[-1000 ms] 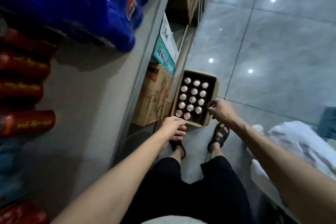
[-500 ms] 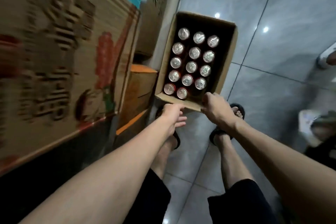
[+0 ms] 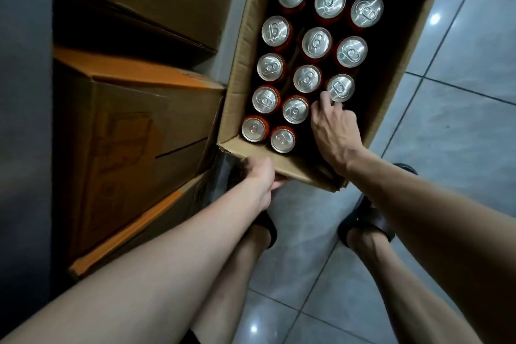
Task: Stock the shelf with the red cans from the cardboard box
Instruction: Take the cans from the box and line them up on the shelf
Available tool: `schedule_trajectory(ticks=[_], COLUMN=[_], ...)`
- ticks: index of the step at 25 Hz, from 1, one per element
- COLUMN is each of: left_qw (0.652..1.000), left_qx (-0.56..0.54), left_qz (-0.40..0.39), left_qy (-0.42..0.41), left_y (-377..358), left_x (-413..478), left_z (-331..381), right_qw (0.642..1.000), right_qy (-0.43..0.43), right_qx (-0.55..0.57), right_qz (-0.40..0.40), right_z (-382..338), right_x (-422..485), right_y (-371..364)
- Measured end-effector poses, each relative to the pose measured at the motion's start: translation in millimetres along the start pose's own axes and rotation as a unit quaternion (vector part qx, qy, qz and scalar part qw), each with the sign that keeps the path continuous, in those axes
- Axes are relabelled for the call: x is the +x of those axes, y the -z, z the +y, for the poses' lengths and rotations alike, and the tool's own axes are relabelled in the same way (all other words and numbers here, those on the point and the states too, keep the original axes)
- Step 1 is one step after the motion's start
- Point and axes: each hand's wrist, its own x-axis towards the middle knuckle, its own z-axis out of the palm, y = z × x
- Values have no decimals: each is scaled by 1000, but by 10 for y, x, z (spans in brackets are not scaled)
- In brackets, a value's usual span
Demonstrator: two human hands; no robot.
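Note:
An open cardboard box (image 3: 240,45) stands on the tiled floor with several red cans (image 3: 316,42) upright inside, silver tops showing. My right hand (image 3: 333,127) is inside the box at its near right. Its fingertips touch the nearest right-column can (image 3: 340,87); a closed grip does not show. My left hand (image 3: 262,174) holds the box's near bottom edge from outside, fingers curled under it. The shelf is out of view.
Closed cardboard cartons (image 3: 134,131) are stacked to the left of the box, under a grey shelf upright (image 3: 25,92). Grey floor tiles (image 3: 460,120) lie to the right. My sandalled feet (image 3: 365,220) stand just below the box.
I have bent down much closer to the box. My right hand moved from the box's near rim into the box onto a can. My left hand took hold of the near edge.

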Motion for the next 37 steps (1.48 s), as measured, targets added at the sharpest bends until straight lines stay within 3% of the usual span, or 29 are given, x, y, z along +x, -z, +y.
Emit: schedule_trajectory(ticks=[4, 7, 9, 12, 14, 16, 21, 25, 30, 33, 37], left_qw=[993, 974, 959, 947, 926, 897, 866, 872, 847, 862, 879], left_qx=[93, 221, 270, 257, 253, 253, 191, 100, 93, 43, -63], left_qz=[-66, -47, -35, -94, -151, -190, -201, -252, -323, -237, -81], left_qy=[5, -36, -73, -169, -234, -307, -416, -407, -411, -446, -467], left_y=[243, 395, 449, 491, 493, 559, 1063, 1801, 2796, 3156, 3565], left_x=[-131, -356, -660, -1466, -2114, -2919, -4903, -6182, -7193, -7413, -7331], left_z=[64, 128, 175, 358, 515, 698, 1071, 1195, 1196, 1074, 927], right_qw=[999, 981, 937, 845, 783, 744, 764, 782, 786, 786, 773], right_qy=[13, -37, -90, -169, -179, -151, -33, 74, 222, 266, 254], right_qx=[50, 191, 337, 506, 595, 650, 645, 618, 577, 556, 571], right_qz=[-2, -6, -7, -14, -37, -41, -11, -5, -30, -51, -110], right_z=[52, 242, 434, 772, 939, 1093, 1363, 1344, 942, 517, -160], right_x=[-67, -365, -669, -1202, -1523, -1880, -2737, -3372, -3906, -4026, -4060], right_y=[169, 482, 867, 1649, 2157, 2798, 4724, 6121, 7438, 7826, 7947])
